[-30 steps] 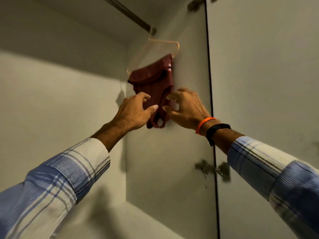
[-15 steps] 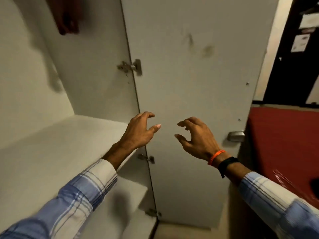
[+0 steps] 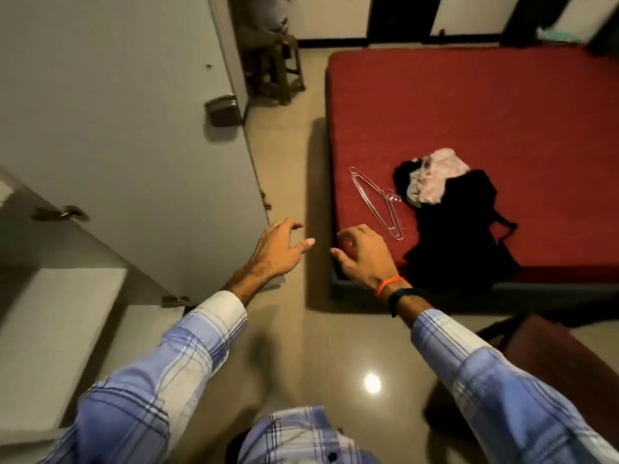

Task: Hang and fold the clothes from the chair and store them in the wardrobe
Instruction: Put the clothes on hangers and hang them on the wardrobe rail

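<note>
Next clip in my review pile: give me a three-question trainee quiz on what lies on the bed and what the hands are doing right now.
1. True or false: the clear plastic clothes hanger lies flat on the red mattress.
2. Which garment lies nearest the mattress's front edge? A) the pale pink crumpled garment B) the black crumpled garment
3. Fill in: the left hand and right hand hold ____.

Key
1. True; it lies beside the clothes pile, apart from both hands.
2. B; the pink one lies behind it.
3. Nothing; both hover with loosely curled fingers, the left beside the white wardrobe door.
</note>
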A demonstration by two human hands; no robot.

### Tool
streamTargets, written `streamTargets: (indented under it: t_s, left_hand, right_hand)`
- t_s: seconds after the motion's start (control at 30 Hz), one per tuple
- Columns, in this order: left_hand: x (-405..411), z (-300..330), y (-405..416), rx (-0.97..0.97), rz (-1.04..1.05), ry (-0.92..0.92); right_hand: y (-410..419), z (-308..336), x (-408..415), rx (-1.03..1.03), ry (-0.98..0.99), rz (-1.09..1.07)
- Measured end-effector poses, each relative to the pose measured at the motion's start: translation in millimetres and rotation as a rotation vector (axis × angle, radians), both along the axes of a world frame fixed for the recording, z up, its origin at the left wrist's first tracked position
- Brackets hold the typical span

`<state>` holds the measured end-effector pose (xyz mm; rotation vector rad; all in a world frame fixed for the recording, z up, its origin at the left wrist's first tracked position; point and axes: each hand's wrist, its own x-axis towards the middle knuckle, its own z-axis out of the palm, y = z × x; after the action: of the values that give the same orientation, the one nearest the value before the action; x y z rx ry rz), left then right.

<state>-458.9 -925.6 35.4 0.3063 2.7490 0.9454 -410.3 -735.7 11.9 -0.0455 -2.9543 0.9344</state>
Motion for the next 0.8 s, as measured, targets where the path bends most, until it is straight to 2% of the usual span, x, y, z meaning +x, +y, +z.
streamTargets:
  t_s: [0.23, 0.43, 0.8]
  left_hand:
    - [-30.7, -68.8, 133.6, -0.024, -0.218, -0.147]
    - [-80.2, -103.7, 223.4, -0.007, -0.342, -0.262]
    - [-176.2, -133.1, 345.3, -0.015, -0.389, -0.381]
  right_hand:
    - [107.8, -58.2, 17.1, -0.03, -0.157, -0.276]
    - [181.2, -76.8, -6.2, -0.074, -0.231, -0.476]
    - [286.4, -105.6, -85.0, -0.15, -0.281, -0.624]
